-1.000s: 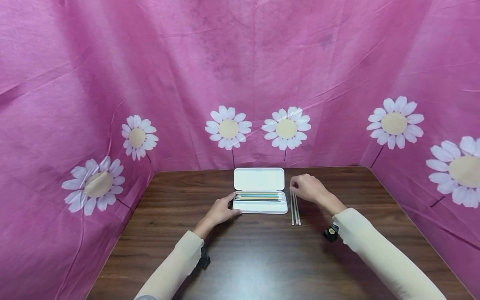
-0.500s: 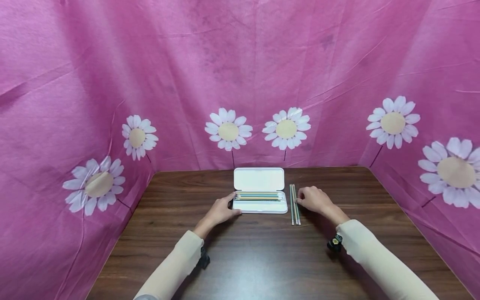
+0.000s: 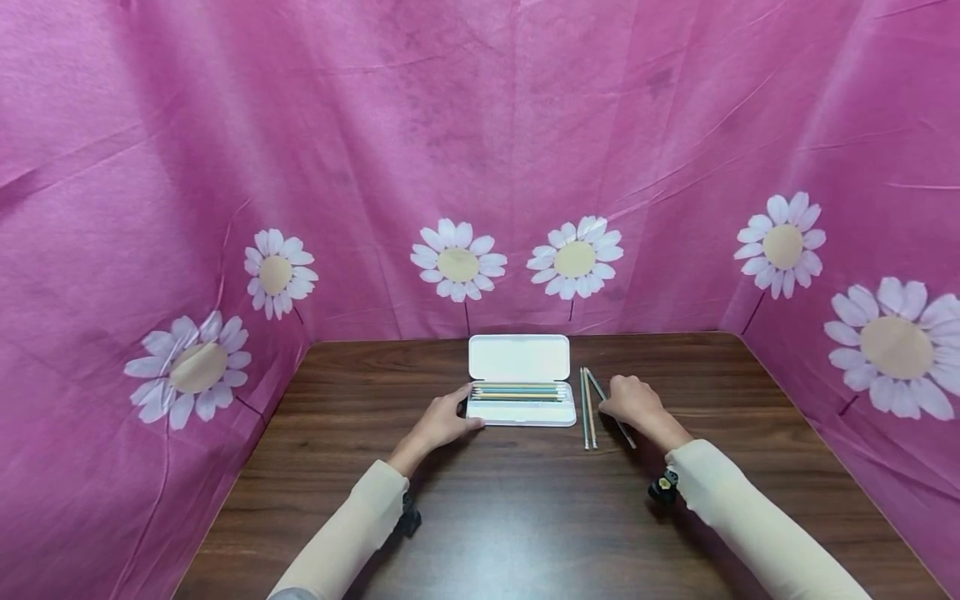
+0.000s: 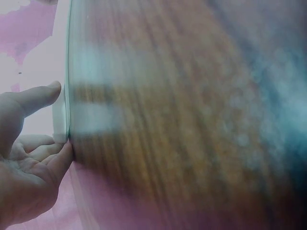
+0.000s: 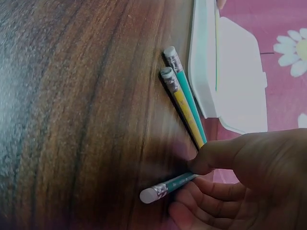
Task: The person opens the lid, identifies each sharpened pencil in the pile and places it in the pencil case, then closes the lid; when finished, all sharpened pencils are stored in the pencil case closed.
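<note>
A white pencil case lies with its lid raised at the back of the table, several pencils in its rear part. My left hand grips the case's left end, thumb at the near corner and fingers at the far side. My right hand pinches a green pencil between thumb and fingers, its white eraser end pointing toward the front of the table. That pencil slants away from a yellow pencil and another green pencil, which lie side by side just right of the case.
The brown wooden table reaches back to a pink cloth printed with white daisies, which hangs behind and on both sides. The raised lid stands close to this back cloth.
My right hand has come nearer along the pencils from their far tips, and the rightmost green pencil has swung out to the right at its eraser end. My left hand stays at the case.
</note>
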Demonstrator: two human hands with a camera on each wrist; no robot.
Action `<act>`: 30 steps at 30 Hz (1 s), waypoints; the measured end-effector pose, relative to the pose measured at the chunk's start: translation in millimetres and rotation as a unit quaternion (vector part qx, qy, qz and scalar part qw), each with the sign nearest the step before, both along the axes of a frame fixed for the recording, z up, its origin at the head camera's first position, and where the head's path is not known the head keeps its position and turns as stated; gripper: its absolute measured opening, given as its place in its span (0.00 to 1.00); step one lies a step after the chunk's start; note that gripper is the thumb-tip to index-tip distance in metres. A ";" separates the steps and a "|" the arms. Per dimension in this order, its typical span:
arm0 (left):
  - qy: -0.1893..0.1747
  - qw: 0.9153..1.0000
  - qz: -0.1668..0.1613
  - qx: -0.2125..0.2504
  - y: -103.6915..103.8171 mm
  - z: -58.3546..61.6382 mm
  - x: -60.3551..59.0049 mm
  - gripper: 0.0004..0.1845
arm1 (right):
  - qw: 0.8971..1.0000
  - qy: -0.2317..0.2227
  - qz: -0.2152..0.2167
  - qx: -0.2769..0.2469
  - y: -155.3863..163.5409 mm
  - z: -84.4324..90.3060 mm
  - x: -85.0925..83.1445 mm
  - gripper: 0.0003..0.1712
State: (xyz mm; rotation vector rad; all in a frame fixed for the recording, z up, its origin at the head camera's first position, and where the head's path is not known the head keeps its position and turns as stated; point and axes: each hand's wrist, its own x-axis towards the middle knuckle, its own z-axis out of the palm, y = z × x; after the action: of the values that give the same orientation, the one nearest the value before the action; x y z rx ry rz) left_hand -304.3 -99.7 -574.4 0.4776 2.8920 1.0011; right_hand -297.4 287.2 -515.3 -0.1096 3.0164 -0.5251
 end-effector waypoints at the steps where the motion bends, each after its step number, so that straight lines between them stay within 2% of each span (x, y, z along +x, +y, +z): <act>1: 0.008 1.000 -0.004 -0.002 0.0 1.8 1.6 0.47 | 1.000 -0.003 -0.004 -0.001 -1.1 1.5 1.9 0.12; 7: 0.007 1.000 -0.015 0.017 3.9 35.6 22.9 0.46 | 1.000 -0.004 -0.012 -0.006 -6.4 6.6 10.5 0.15; 9: 0.012 1.000 -0.021 0.016 2.4 33.5 22.9 0.45 | 1.000 -0.001 -0.011 -0.007 -6.4 6.3 12.0 0.17; 15: -0.007 0.999 -0.022 0.029 4.8 41.9 28.3 0.44 | 1.000 0.008 -0.016 -0.022 -4.6 4.4 13.1 0.20; 16: -0.016 0.999 -0.019 0.038 6.1 47.3 30.8 0.45 | 0.999 0.009 -0.017 -0.025 -4.6 4.4 13.0 0.20; 20: -0.017 0.999 -0.017 0.033 6.0 48.2 30.3 0.44 | 0.999 0.027 -0.015 -0.038 -5.4 6.7 12.9 0.13; 21: -0.007 1.000 -0.019 0.023 5.0 45.9 28.5 0.44 | 0.998 0.035 -0.012 -0.042 -5.7 7.8 13.1 0.11; 23: -0.015 0.999 -0.015 0.027 6.3 50.8 31.2 0.44 | 0.998 0.053 -0.005 -0.045 -6.8 10.2 13.3 0.08; 30: -0.021 1.000 -0.010 0.020 8.5 54.0 35.2 0.43 | 0.993 0.099 0.028 -0.050 -15.0 22.4 11.5 0.06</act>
State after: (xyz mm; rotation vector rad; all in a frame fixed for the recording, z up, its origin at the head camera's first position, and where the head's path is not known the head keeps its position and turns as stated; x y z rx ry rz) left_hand -269.2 -91.3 -520.4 0.4821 2.8298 1.0557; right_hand -285.8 272.3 -492.9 -0.2676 3.1664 -0.7004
